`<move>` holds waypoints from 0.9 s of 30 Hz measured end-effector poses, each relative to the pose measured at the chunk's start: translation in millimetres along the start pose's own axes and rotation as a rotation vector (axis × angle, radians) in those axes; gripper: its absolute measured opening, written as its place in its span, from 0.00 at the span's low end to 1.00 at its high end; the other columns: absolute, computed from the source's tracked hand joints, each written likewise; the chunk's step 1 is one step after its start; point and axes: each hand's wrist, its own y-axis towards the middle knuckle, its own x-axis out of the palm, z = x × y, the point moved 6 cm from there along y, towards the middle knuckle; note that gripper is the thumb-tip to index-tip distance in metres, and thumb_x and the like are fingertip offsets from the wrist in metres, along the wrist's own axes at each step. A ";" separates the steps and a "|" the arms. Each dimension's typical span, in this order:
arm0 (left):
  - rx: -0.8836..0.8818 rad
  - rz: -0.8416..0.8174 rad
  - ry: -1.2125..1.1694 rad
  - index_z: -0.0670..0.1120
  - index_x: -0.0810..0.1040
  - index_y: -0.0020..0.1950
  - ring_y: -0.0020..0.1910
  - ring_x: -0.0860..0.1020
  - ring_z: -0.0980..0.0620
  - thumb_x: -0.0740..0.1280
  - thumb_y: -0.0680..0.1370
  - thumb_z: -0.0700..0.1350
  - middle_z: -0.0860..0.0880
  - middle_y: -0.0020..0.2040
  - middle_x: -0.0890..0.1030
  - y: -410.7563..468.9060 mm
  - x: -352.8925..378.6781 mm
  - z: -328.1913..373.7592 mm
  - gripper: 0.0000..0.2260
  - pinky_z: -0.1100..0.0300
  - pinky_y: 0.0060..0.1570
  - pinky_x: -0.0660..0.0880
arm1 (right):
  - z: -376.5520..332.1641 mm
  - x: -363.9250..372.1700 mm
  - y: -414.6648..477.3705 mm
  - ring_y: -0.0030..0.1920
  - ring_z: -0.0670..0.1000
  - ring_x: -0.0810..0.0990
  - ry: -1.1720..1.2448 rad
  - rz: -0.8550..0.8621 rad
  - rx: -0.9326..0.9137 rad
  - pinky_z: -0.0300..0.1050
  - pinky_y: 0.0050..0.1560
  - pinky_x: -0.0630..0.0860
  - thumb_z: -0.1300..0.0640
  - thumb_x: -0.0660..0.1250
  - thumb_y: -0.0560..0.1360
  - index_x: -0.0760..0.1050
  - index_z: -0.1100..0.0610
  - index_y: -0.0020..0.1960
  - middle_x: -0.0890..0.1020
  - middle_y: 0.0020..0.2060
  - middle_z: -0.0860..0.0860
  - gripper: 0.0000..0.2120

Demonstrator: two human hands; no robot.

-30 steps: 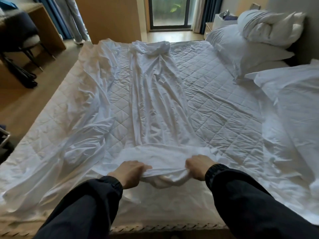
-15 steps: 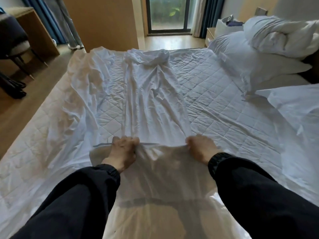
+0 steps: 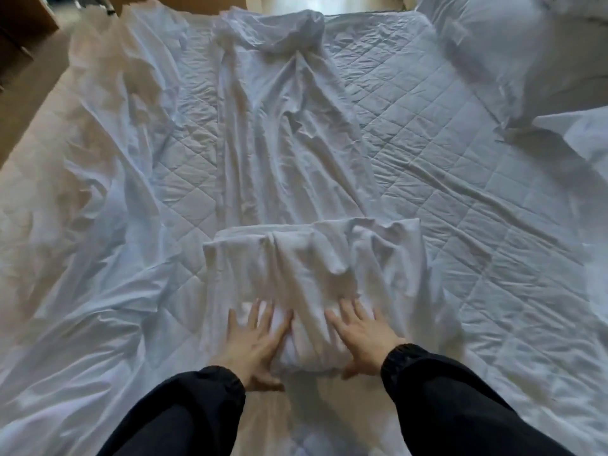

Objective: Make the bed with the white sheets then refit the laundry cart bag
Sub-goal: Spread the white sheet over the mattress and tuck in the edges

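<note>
Quilted mattress pad (image 3: pixel 460 166) fills pretty much the whole view, with the bed running away toward 12 o'clock and a strip of wood floor (image 3: pixel 23 93) showing out at 10 o'clock. White sheet (image 3: pixel 283 136) lies in a long, bunched-up band from 12 o'clock down to the middle, and more of it is rumpled all over the 9 o'clock side. The near end of it is doubled over into a thick folded bundle (image 3: pixel 316 264) sitting right around 6 o'clock from centre. Left hand (image 3: pixel 253 343) rests flat on the bundle's near left part with its grip open and fingers spread and straight. Right hand (image 3: pixel 365 337) does the same on the near right part, also loose and splayed, not pinching anything. Both thumbs sit down by the bundle's near edge, though it's a bit blurry there. Dark sleeves (image 3: pixel 184 419) come in from 6 o'clock. Pillows (image 3: pixel 513 51) are piled up at 1 to 2 o'clock.
</note>
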 end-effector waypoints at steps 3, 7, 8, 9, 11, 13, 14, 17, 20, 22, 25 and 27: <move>-0.011 0.036 0.029 0.54 0.27 0.73 0.75 0.34 0.38 0.72 0.63 0.66 0.42 0.76 0.32 12.7 27.7 1.6 0.60 0.26 0.63 0.39 | 0.5 38.7 7.4 0.76 0.66 0.42 -0.094 -0.009 0.116 0.72 0.69 0.47 0.47 0.78 0.64 0.38 0.54 0.77 0.39 0.76 0.62 0.59; -0.002 0.088 -0.012 0.55 0.28 0.72 0.75 0.36 0.37 0.72 0.65 0.63 0.42 0.76 0.33 26.0 43.4 -1.1 0.57 0.26 0.64 0.43 | -4.4 62.9 21.2 0.66 0.72 0.69 -0.092 0.137 0.171 0.77 0.55 0.67 0.62 0.81 0.48 0.67 0.61 0.70 0.67 0.69 0.69 0.52; 0.009 0.097 -0.023 0.56 0.29 0.72 0.75 0.36 0.37 0.71 0.66 0.63 0.42 0.76 0.34 28.0 45.3 -2.5 0.55 0.26 0.64 0.44 | -5.3 67.6 25.6 0.63 0.72 0.72 -0.099 0.156 0.166 0.76 0.52 0.70 0.63 0.80 0.46 0.72 0.61 0.67 0.71 0.65 0.69 0.48; 0.018 0.105 -0.031 0.56 0.29 0.72 0.75 0.37 0.37 0.70 0.68 0.63 0.42 0.77 0.36 29.3 47.6 -4.1 0.53 0.26 0.64 0.46 | -5.2 68.8 29.5 0.60 0.71 0.74 -0.109 0.165 0.157 0.75 0.50 0.71 0.63 0.79 0.49 0.74 0.61 0.65 0.73 0.63 0.69 0.43; 0.025 0.124 -0.041 0.56 0.30 0.72 0.75 0.39 0.38 0.67 0.72 0.60 0.43 0.77 0.37 29.8 49.2 -5.4 0.48 0.26 0.65 0.48 | -3.2 62.1 33.0 0.56 0.70 0.77 -0.154 0.253 0.123 0.69 0.47 0.75 0.62 0.70 0.61 0.72 0.59 0.64 0.75 0.60 0.68 0.31; 0.017 0.135 -0.049 0.56 0.33 0.74 0.76 0.41 0.38 0.64 0.76 0.54 0.43 0.77 0.39 28.5 44.8 -4.1 0.42 0.27 0.65 0.49 | 2.3 58.7 36.5 0.52 0.67 0.79 -0.171 0.334 0.112 0.63 0.44 0.77 0.63 0.59 0.67 0.70 0.57 0.63 0.77 0.57 0.67 0.24; 0.008 0.137 -0.050 0.55 0.35 0.75 0.76 0.42 0.38 0.63 0.77 0.49 0.42 0.77 0.40 27.2 42.0 -2.7 0.40 0.28 0.65 0.50 | 4.0 56.7 38.0 0.49 0.66 0.79 -0.158 0.349 0.123 0.61 0.43 0.78 0.64 0.58 0.67 0.71 0.57 0.62 0.77 0.55 0.67 0.23; -0.023 0.189 -0.025 0.52 0.41 0.77 0.75 0.46 0.38 0.59 0.76 0.37 0.41 0.77 0.45 20.4 35.8 2.1 0.36 0.30 0.66 0.53 | -4.6 46.4 35.2 0.45 0.65 0.78 -0.084 0.386 0.136 0.58 0.44 0.77 0.68 0.63 0.69 0.74 0.57 0.61 0.76 0.53 0.64 0.20; -0.034 0.214 -0.028 0.51 0.42 0.78 0.75 0.47 0.38 0.56 0.76 0.32 0.41 0.77 0.47 8.6 30.5 5.7 0.36 0.31 0.66 0.53 | -10.9 36.4 19.8 0.51 0.61 0.77 -0.057 0.392 0.101 0.52 0.53 0.71 0.65 0.59 0.76 0.69 0.54 0.65 0.74 0.55 0.58 0.19; -0.031 0.202 -0.021 0.52 0.41 0.78 0.76 0.46 0.37 0.54 0.76 0.30 0.41 0.77 0.46 -2.4 23.9 7.7 0.37 0.31 0.66 0.53 | -12.1 28.9 7.9 0.52 0.59 0.77 -0.054 0.416 0.114 0.51 0.55 0.70 0.66 0.58 0.76 0.70 0.53 0.65 0.75 0.53 0.57 0.19; -0.041 0.195 -0.014 0.53 0.39 0.78 0.76 0.45 0.37 0.54 0.75 0.27 0.41 0.78 0.45 -22.1 16.6 11.8 0.39 0.30 0.67 0.52 | -18.8 18.9 -14.7 0.54 0.58 0.77 -0.060 0.439 0.130 0.50 0.55 0.70 0.67 0.59 0.76 0.73 0.53 0.61 0.76 0.52 0.55 0.18; -0.050 0.187 -0.030 0.53 0.40 0.77 0.76 0.44 0.36 0.53 0.73 0.25 0.41 0.78 0.45 -39.4 15.8 18.4 0.41 0.30 0.67 0.52 | -22.9 12.8 -35.6 0.54 0.58 0.78 -0.026 0.451 0.129 0.49 0.55 0.70 0.66 0.59 0.76 0.75 0.53 0.58 0.77 0.51 0.54 0.15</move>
